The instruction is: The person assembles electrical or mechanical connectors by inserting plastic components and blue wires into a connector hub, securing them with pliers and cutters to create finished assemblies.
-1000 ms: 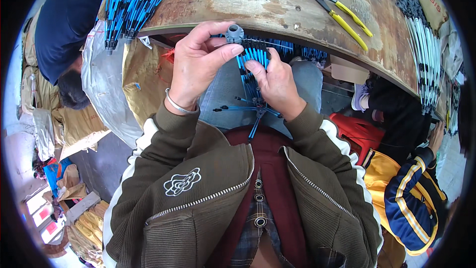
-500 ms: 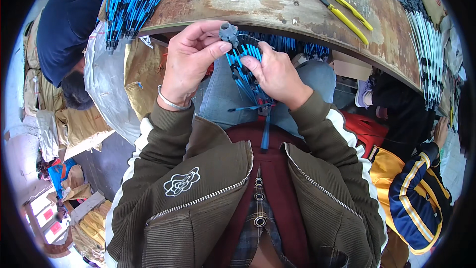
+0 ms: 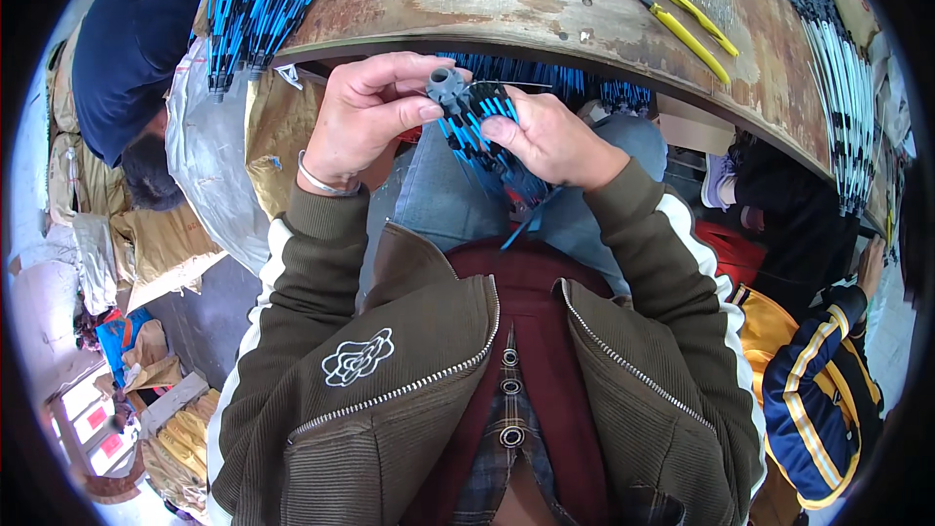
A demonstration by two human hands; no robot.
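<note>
In the head view, the grey toothed hub sat in front of the person, just short of the near edge of the worktop and above the lap. The left hand was the nearer one: its thumb and fingers pinched the hub from the left, with the hub's round bore tipped up toward the camera. The bundle of blue ribs lay on the hub's other side, to the right and below. Its black upper ends were gathered close against the hub's rim, though whether each was seated there was too small to tell. The bundle's long axis ran from the hub down toward the lap, slanting a little to the right.

The right hand came at the bundle from the right, its thumb pressed across the ribs just below their black ends; its other fingers were mostly hidden behind. So the hub stood between the left fingers and the ribs, and the ribs between the hub and the right hand. A thin wire stuck out rightward above the right hand; I could not tell whether any finger gripped it.
</note>
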